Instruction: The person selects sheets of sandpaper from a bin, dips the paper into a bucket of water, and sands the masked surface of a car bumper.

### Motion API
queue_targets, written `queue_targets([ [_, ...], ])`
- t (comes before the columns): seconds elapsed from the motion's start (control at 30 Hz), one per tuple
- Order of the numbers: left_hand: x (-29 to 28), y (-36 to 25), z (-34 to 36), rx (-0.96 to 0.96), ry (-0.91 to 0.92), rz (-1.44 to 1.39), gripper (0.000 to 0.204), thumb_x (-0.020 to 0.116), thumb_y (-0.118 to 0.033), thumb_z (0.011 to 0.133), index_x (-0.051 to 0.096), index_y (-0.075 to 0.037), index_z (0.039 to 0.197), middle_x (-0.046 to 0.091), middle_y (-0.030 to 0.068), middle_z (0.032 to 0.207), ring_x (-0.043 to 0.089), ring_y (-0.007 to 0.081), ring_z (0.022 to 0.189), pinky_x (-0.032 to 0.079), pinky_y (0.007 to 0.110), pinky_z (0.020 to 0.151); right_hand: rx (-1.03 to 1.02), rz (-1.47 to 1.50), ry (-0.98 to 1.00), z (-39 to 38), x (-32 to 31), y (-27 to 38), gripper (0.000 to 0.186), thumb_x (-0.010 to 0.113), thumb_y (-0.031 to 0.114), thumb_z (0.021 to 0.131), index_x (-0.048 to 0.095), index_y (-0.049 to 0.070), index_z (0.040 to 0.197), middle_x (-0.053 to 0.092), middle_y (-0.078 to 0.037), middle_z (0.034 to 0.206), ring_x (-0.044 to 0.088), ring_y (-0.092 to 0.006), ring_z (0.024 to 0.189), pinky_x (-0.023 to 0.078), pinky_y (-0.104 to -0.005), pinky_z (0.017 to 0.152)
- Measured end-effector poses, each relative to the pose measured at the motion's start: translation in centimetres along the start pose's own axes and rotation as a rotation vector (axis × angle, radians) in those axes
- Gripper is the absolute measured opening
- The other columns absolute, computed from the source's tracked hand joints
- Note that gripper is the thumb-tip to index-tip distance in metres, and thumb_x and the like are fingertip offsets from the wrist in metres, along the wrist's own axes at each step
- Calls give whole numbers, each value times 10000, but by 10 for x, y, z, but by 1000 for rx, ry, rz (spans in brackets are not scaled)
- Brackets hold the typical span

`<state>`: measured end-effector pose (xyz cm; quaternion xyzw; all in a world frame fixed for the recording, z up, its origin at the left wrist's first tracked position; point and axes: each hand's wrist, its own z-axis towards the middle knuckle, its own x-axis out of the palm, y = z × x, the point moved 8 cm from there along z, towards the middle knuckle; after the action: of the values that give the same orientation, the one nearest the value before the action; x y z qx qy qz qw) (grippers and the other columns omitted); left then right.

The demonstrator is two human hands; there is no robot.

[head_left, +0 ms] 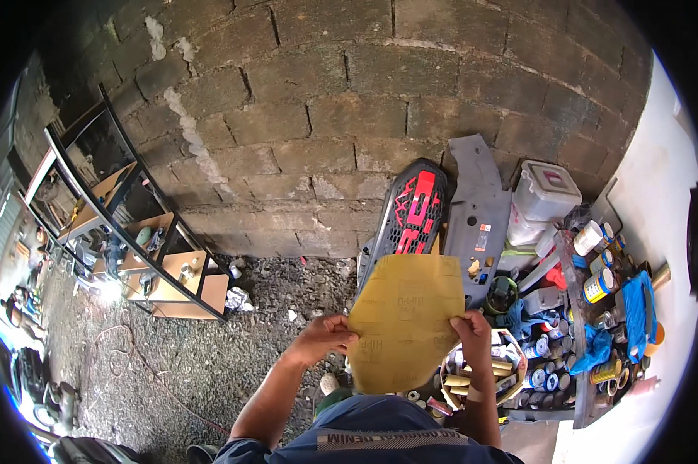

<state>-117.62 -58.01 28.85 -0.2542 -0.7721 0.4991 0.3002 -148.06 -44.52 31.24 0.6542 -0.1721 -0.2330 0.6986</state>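
In front of my body, a yellow-brown sheet of sandpaper [407,313] is stretched between my two hands, its printed backing toward me. My left hand [323,339] pinches the sheet's left edge between thumb and fingers. At the right edge, my right hand [473,331] grips it the same way. The sheet bows a little and hides the lower part of a black grille with red lettering [418,203] that leans on the wall. A grey plastic panel [476,216] stands just right of the grille.
A box of cans and rolls [510,402] sits below my right hand. To the right, a rack [575,371] carries several paint cans and blue cloths [639,309]. Plastic bins [546,193] are stacked by the block wall [318,116]. A metal-framed shelf [179,278] stands left on gravel, near a thin hose [163,383].
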Motion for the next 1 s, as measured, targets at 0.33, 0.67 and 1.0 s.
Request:
queue_targets([
  [0.33, 14, -35, -23, 95, -62, 40, 282, 661, -195, 959, 630, 14, 1145, 689, 64, 890, 687, 125, 788, 593, 265, 676, -27, -90, 86, 1, -5, 13, 74, 719, 51, 887, 650, 25, 881, 565, 55, 735, 479, -32, 679, 388, -222, 600],
  [0.67, 15, -36, -33, 185, -82, 102, 220, 614, -271, 999, 665, -61, 1042, 614, -35, 798, 621, 43, 741, 549, 214, 603, -58, 6, 81, 9, -23, -12, 111, 653, 26, 875, 571, 75, 817, 423, 93, 711, 341, -21, 643, 253, -232, 565],
  [1.0, 3, -34, -41, 224, -115, -137, 114, 611, -199, 980, 676, -107, 991, 604, -66, 746, 584, 10, 649, 502, 186, 546, 141, -6, 228, 1, 6, 45, 466, 690, 45, 888, 548, 58, 1332, 623, -73, 1196, 588, -228, 861, 506, -343, 736],
])
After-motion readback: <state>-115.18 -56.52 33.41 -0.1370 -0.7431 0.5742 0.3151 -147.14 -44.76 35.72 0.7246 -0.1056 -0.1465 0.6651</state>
